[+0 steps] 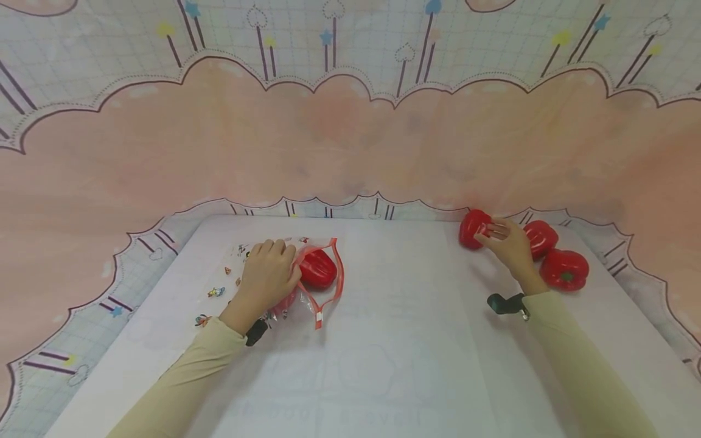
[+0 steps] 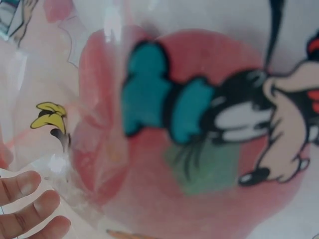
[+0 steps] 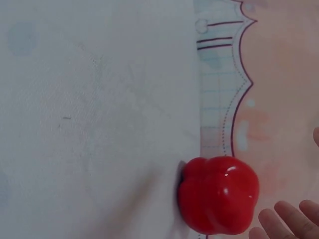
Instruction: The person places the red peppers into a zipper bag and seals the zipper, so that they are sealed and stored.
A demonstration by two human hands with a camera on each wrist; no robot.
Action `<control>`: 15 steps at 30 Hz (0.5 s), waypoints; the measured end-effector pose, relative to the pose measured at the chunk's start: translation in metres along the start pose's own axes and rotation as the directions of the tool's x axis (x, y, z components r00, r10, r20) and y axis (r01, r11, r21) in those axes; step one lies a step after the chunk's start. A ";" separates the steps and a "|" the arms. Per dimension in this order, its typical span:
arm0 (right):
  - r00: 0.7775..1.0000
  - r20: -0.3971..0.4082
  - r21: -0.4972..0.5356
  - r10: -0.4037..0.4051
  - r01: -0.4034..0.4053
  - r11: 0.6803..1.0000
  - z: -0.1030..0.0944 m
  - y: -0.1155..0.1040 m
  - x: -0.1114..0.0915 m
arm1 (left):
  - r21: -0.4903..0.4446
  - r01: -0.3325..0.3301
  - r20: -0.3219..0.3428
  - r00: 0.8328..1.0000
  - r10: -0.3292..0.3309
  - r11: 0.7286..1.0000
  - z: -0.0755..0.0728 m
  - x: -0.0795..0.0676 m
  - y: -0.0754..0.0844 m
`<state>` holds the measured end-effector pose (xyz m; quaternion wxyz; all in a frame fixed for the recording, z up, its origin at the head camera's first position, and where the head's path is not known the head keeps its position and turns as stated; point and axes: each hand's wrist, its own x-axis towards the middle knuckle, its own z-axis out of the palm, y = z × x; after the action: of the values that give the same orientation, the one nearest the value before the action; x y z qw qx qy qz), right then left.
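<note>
My left hand [image 1: 268, 274] grips a clear zip bag [image 1: 216, 277] printed with cartoon figures, near its red-edged mouth. A red bell pepper [image 1: 319, 269] sits in that mouth, framed by the red zip strip [image 1: 341, 274]. Through the plastic, the left wrist view shows a red pepper [image 2: 209, 59] with a green stem, partly covered by the print. At the back right, my right hand [image 1: 509, 243] reaches to another red bell pepper [image 1: 473, 229], thumb and fingers spread right at its side. In the right wrist view its fingertips [image 3: 271, 219] appear beside this pepper [image 3: 219, 194].
Two more red bell peppers, one behind [image 1: 541, 239] and one in front [image 1: 565, 270], lie to the right of my right hand. The white table [image 1: 383, 340] ends at a patterned cloth backdrop [image 1: 350, 140] along the back and sides.
</note>
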<state>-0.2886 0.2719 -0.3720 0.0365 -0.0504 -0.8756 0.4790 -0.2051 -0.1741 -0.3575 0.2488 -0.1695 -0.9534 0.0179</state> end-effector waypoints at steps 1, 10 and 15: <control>1.000 -0.006 -0.002 0.005 -0.005 1.000 0.001 0.001 0.001 | -0.003 0.002 0.003 1.000 -0.002 1.000 0.000 0.000 0.000; 0.992 -0.087 0.010 0.089 -0.088 0.996 0.010 0.012 0.016 | -0.011 0.015 0.008 1.000 -0.015 1.000 0.001 -0.003 -0.002; 0.982 -0.141 0.034 0.127 -0.123 0.992 0.015 0.014 0.023 | -0.019 0.019 0.012 1.000 -0.019 1.000 0.001 -0.003 -0.002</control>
<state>-0.3125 0.2697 -0.3921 0.0697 -0.1391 -0.8599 0.4863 -0.2032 -0.1770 -0.3593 0.2418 -0.1629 -0.9565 0.0075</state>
